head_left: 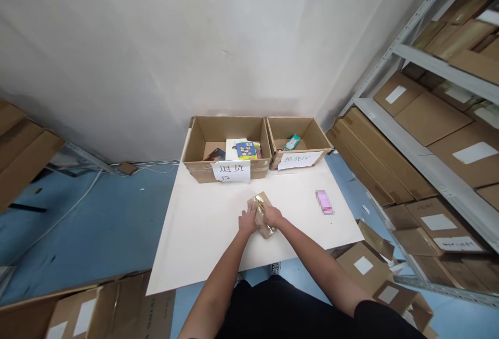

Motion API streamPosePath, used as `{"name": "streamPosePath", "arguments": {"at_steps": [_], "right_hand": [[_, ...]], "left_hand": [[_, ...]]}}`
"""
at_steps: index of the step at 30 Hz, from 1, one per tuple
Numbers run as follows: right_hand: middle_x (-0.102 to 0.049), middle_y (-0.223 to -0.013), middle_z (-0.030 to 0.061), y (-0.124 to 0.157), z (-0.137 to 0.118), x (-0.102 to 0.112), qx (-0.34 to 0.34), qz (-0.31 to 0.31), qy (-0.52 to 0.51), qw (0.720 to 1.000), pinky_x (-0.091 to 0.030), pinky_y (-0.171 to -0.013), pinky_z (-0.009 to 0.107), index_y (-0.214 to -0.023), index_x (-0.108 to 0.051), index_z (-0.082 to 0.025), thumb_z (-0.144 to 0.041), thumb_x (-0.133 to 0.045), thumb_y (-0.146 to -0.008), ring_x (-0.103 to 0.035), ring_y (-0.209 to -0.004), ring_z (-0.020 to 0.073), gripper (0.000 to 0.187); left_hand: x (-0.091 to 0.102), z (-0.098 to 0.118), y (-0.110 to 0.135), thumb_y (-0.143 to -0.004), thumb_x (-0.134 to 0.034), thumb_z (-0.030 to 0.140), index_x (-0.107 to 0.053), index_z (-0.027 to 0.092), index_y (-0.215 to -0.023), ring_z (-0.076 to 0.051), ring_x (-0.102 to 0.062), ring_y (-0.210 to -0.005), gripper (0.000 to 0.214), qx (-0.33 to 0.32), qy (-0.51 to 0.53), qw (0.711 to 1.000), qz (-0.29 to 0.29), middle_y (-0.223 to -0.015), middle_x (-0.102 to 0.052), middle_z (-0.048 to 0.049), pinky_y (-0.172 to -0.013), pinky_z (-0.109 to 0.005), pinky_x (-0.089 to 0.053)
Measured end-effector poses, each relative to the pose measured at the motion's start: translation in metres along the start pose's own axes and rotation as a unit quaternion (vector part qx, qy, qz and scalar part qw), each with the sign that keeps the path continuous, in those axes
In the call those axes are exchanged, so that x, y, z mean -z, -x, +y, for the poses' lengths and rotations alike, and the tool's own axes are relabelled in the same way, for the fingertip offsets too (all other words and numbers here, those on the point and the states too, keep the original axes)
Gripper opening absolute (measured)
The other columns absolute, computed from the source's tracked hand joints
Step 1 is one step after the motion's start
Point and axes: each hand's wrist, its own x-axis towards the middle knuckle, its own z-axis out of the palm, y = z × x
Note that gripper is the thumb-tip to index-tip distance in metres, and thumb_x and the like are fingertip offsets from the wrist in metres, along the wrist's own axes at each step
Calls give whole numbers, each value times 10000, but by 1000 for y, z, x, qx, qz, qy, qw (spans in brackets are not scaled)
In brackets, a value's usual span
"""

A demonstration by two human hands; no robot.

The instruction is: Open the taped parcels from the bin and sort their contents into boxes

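Note:
A small brown cardboard parcel (260, 205) wrapped in shiny tape lies on the white table (202, 235). My left hand (248, 221) presses on the parcel's left side with fingers curled. Gripping the near right part of the same parcel is my right hand (272, 216), fingers closed over it. Both hands cover the near half of the parcel.
Two open cartons stand at the table's far edge: a larger one (195, 147) with books and a paper label, a smaller one (307, 132) holding a green item. A pink object (324, 201) lies right of my hands. Metal shelving (429, 167) with boxes fills the right; cartons sit on the blue floor.

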Motion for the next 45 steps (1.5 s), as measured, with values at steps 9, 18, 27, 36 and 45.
{"name": "streamPosePath", "arguments": {"at_steps": [9, 18, 27, 36, 45], "right_hand": [[-760, -1194, 130, 70, 35, -23, -63, -54, 53, 995, -542, -810, 409, -1546, -470, -320, -195, -653, -800, -742, -1054, 357, 779], [-765, -1150, 111, 134, 99, -55, -141, 71, -55, 986, -489, -874, 369, -1653, -299, -324, -161, -519, -879, -729, -1067, 312, 820], [-703, -1331, 180, 28, 82, -48, -235, 175, -200, 935, -504, -976, 375, -1673, -183, -174, -518, -522, -1009, -672, -1255, 317, 821], [-765, -975, 32, -12, 129, -27, -104, 178, -342, 917, -562, -800, 318, -1443, -488, -249, -544, -601, -956, -753, -928, 243, 581], [-567, -541, -87, 15, 183, -53, -80, 62, -529, 843, -413, -434, 205, -901, -506, -245, -622, -589, -934, -551, -385, 119, 387]], "left_hand": [[1, 1, -6, -718, -807, 561, -258, 371, -1657, -426, -418, -1388, 1104, -26, -44, 999, 8, -1785, -126, -59, -1066, -522, -458], [-2, 14, -19, -771, -811, 564, -228, 334, -1677, -424, -492, -1351, 1101, -36, -100, 994, -16, -1740, -193, -178, -1040, -521, -485], [-35, 48, -1, -853, -693, 669, -228, 178, -1680, -440, -470, -1406, 1069, 49, -96, 993, 42, -1641, -331, -293, -994, -486, -536], [-43, 69, 24, -923, -636, 459, -556, 99, -1479, -393, -598, -1263, 667, 102, -131, 985, 36, -1384, -602, -268, -1000, -447, -506], [-49, 74, -8, -1013, -487, 518, -254, 268, -1685, -437, -158, -1610, 754, -23, -200, 979, 20, -1766, -198, -136, -1230, -576, -292]]}}
